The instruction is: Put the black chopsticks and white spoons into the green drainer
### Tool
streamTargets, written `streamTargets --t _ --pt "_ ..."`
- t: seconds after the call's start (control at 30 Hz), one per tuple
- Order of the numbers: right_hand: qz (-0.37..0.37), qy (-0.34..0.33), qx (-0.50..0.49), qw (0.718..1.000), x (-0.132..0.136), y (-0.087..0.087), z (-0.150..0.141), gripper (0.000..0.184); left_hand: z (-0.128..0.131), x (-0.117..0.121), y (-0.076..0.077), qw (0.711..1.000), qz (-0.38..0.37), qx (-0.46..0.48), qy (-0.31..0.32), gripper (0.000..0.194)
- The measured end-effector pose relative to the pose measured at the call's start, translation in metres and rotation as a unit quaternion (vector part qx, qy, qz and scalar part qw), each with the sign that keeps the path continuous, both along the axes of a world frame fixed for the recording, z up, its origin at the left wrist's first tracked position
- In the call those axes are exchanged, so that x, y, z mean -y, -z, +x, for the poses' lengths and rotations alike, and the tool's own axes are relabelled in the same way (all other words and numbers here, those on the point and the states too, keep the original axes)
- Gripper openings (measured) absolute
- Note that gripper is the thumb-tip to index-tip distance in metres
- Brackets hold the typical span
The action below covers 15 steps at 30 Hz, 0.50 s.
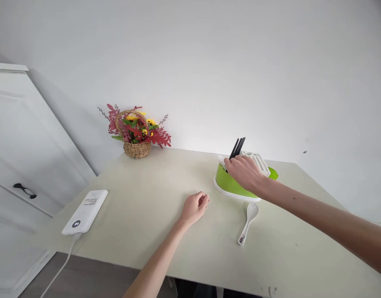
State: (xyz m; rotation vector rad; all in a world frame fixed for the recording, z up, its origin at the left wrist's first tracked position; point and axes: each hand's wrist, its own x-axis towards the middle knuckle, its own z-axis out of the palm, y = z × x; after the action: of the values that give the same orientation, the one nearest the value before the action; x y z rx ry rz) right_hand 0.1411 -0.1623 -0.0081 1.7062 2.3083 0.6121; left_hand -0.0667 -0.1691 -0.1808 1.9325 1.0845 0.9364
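Head cam, only view: green holder (224, 182) at 4 o'clock from centre, right hand (244, 169) over its top, fingers bent down beside a white piece (221, 159) and dark chopsticks (238, 145); gripping or not, can't tell. Left hand (194, 207) at 6 o'clock on the table (153, 194), fingers curled, apparently empty. Holder probably light, stiff, kinda slick plastic; best grabbed by the side walls. White spoon (253, 211) at 5 o'clock from it, likely smooth, maybe breakable, so best pinched by the handle. Hidden: right fingertips, holder's inside, most of that white piece.
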Motion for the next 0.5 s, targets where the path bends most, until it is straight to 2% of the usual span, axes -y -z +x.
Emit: streamTargets --t 0.2,0.5 --pt "-0.015 0.023 -0.027 0.999 -0.015 0.008 -0.009 0.022 0.001 -0.001 0.002 1.000 0.003 0.001 -0.001 0.040" --pt "-0.020 0.064 -0.116 0.991 -0.022 -0.001 -0.013 0.022 0.001 -0.001 -0.006 1.000 -0.013 0.004 -0.001 0.040"
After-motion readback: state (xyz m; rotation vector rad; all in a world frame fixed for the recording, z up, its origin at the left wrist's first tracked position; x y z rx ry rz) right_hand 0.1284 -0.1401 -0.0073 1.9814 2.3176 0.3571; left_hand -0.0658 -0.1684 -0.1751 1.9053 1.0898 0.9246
